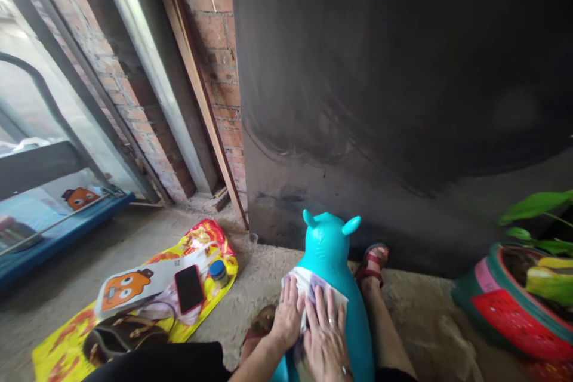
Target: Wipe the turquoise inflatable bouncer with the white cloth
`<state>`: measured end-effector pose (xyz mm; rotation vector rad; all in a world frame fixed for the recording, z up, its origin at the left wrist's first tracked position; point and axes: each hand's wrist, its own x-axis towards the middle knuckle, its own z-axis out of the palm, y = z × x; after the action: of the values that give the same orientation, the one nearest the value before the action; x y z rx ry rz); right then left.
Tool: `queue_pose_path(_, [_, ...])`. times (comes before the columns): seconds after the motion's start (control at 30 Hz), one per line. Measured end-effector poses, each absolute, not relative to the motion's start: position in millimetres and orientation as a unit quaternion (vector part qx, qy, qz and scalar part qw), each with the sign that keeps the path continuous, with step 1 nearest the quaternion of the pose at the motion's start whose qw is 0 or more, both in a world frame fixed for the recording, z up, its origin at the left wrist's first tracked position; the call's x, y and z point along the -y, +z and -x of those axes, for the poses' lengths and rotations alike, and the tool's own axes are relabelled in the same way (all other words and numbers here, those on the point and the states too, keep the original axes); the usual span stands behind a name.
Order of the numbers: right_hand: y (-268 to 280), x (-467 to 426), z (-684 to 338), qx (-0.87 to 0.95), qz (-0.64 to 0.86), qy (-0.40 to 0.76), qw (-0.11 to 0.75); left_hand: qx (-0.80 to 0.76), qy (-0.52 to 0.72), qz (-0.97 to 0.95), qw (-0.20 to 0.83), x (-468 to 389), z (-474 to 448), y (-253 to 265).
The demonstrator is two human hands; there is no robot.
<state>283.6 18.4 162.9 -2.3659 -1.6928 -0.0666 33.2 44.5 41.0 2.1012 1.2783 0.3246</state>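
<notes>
Both forearms come in from the bottom edge, the left hand (287,317) and the right hand (326,334) lying flat, side by side, on a white cloth (312,276) with purple patches. Neither hand is clenched; the fingers are extended over the fabric, pressing rather than grasping it. A ring (332,321) sits on a finger of the right hand. Beneath the cloth stands a turquoise animal-shaped inflatable hopper (329,258), its two ears pointing toward the dark board (380,71), with the person's legs on either side and a foot in a red sandal (374,259) just right of it. On the floor to the left, a yellow-and-red plastic sheet (67,346) bears a brown handbag (125,337), a white bag (163,274) with an orange cartoon face, a smartphone (188,289) with a red edge and a blue-lidded jar (218,273). Well apart on the right stands a planter (514,316) with a red label, holding a leafy plant (537,208)
</notes>
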Motion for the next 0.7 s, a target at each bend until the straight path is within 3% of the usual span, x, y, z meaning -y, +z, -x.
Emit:
queue_pose_path(0.3, [129,26,-243,0.553,0.822,-0.01,0.132,-0.498,0.026,-0.804,0.323,32,12,24])
queue_pose_path(0.5, [84,84,-155,0.562,0.816,0.01,0.132,-0.505,0.043,-0.802,0.316,10,-7,47])
queue_pose_path(0.7, [69,52,-140,0.56,0.81,0.012,0.172,-0.505,0.059,-0.785,0.354,-30,-31,59])
